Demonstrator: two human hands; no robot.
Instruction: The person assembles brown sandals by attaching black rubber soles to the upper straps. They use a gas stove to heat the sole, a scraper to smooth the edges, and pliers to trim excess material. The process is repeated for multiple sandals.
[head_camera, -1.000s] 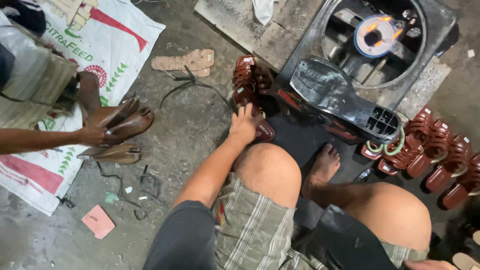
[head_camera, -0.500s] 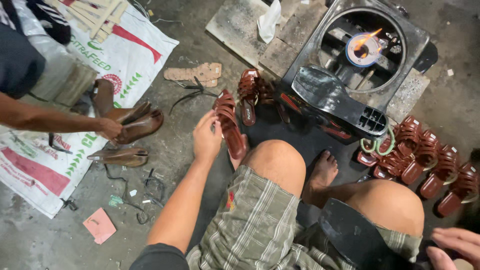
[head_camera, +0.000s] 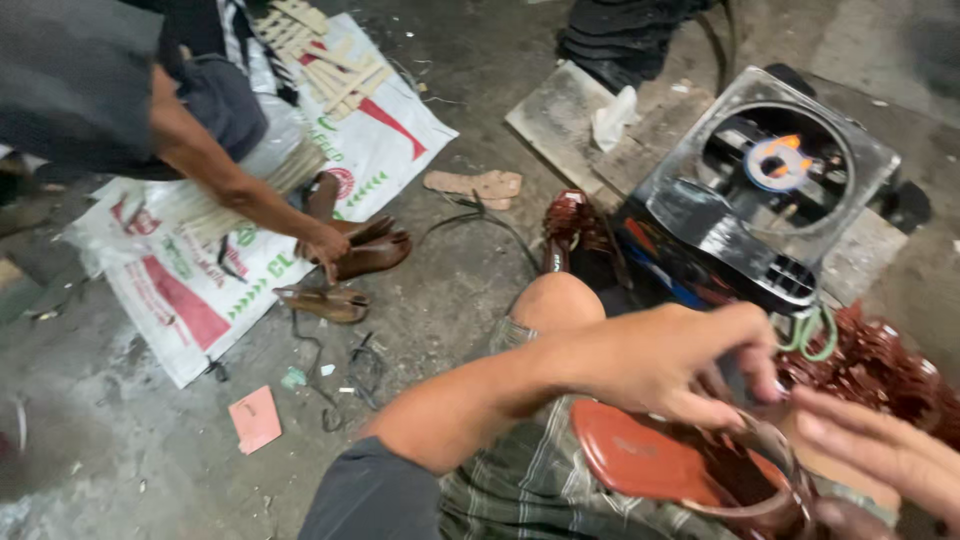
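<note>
Far left, on a printed white sack (head_camera: 190, 290): a co-worker's hand (head_camera: 325, 243) closed over brown sandals (head_camera: 372, 250), one more sandal (head_camera: 325, 301) just below. Centre, on the concrete: a tan insole (head_camera: 474, 184) and a pink scrap (head_camera: 256, 418). Lower centre, over the lap: left hand (head_camera: 665, 362), fingers curled, gripping the rim of a reddish-brown sandal (head_camera: 690, 470), sole turned up. Above, a lit burner (head_camera: 775, 165). Far right: right hand (head_camera: 885, 450), half open, fingertips against the sandal's strap end, beside a heap of woven straps (head_camera: 875, 365).
</note>
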